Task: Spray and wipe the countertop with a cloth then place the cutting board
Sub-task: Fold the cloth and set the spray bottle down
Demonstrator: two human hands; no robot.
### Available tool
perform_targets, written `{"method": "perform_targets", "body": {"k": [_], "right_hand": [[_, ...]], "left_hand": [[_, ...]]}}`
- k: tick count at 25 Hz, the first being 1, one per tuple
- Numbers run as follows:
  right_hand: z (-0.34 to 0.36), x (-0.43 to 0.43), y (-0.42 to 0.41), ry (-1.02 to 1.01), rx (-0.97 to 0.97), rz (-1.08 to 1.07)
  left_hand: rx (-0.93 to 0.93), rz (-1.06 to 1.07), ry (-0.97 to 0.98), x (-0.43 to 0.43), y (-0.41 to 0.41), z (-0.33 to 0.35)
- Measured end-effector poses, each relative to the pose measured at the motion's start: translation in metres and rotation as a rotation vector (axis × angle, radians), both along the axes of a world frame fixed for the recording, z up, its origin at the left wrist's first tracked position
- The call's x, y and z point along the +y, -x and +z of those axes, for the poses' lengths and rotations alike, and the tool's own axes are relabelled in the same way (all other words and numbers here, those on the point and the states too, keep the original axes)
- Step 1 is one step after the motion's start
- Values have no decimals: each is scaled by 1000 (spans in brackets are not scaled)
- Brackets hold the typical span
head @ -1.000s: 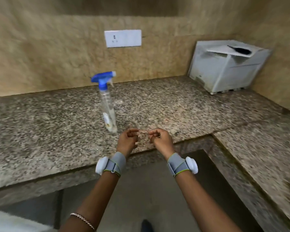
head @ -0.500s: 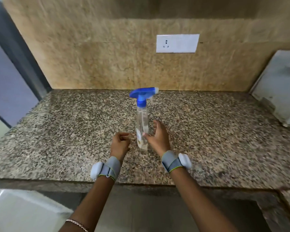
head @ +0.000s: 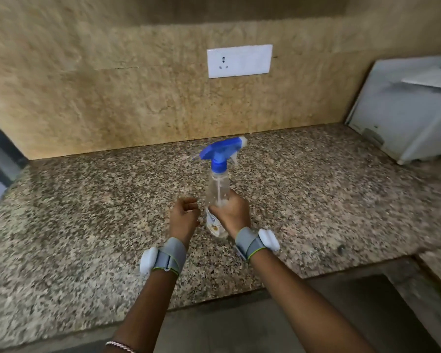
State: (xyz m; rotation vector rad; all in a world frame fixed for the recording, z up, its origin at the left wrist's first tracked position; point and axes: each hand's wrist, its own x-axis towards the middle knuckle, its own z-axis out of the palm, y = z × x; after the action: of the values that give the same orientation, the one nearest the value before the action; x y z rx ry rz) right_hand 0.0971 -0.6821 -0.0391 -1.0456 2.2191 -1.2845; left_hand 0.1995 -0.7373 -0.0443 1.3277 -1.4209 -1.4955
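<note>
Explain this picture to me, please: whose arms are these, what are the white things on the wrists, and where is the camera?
No robot here: these are a person's own two arms, filmed by a wide-angle camera worn on the head, looking forward and down. That is why the arms enter from the bottom edge. The right hand is closed around the middle of a clear spray bottle with a blue trigger top, which stands on a speckled granite countertop. The left hand is beside the bottle, fingers loosely curled, holding nothing. Each wrist wears a grey strap carrying a small white device; I cannot tell its purpose. At the back are a white wall socket and, far right, a white appliance. No cloth or cutting board is in view.
</note>
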Motion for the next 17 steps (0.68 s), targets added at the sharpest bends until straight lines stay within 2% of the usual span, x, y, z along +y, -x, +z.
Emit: {"method": "perform_targets", "body": {"k": [5, 9, 13, 17], "right_hand": [[-3, 39, 15, 25, -175, -208], [1, 99, 34, 37, -130, -430], [18, 186, 54, 13, -76, -638], [30, 306, 68, 9, -21, -858]], "left_hand": [[64, -163, -47, 7, 41, -22], [71, -355, -99, 47, 88, -31], [87, -621, -99, 123, 140, -28], [123, -852, -69, 241, 187, -14]]}}
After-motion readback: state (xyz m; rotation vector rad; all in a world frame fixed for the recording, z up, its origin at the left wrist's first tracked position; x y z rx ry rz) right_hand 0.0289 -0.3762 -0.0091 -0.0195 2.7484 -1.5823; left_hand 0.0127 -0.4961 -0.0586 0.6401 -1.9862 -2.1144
